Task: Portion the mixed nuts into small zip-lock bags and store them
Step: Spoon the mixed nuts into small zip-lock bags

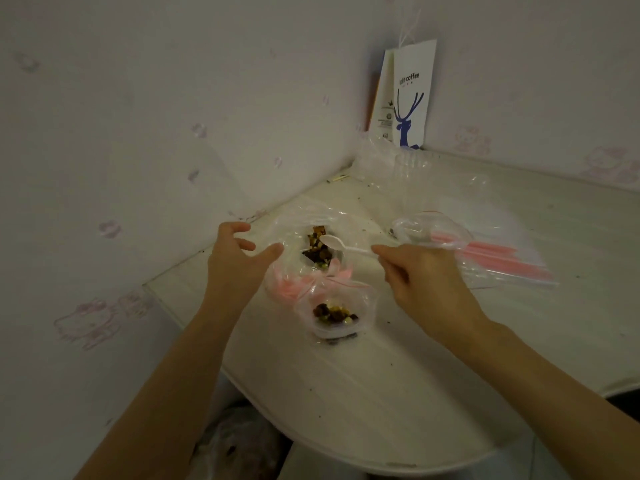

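R hand [420, 275] has a closed grip on the handle of a white plastic spoon [341, 244]; spoon bowl sits over the big clear bag [304, 233] w/ mixed nuts [318, 249] inside. Can't tell if the spoon bowl has anything in it. L hand [235, 263] grip is open, fingers spread, thumb just at the big bag's near-left edge, holding nothing. In front of the big bag, touching it, a small zip-lock bag [334, 311] w/ pink strip stands open on the tabletop [381, 393], a portion of nuts at its bottom. Stack of flat empty zip bags [502, 261] lies to the R, partly behind R hand. Paper coffee bag [410, 98] stands in the far corner against the wall. Crumbs scattered on tabletop.
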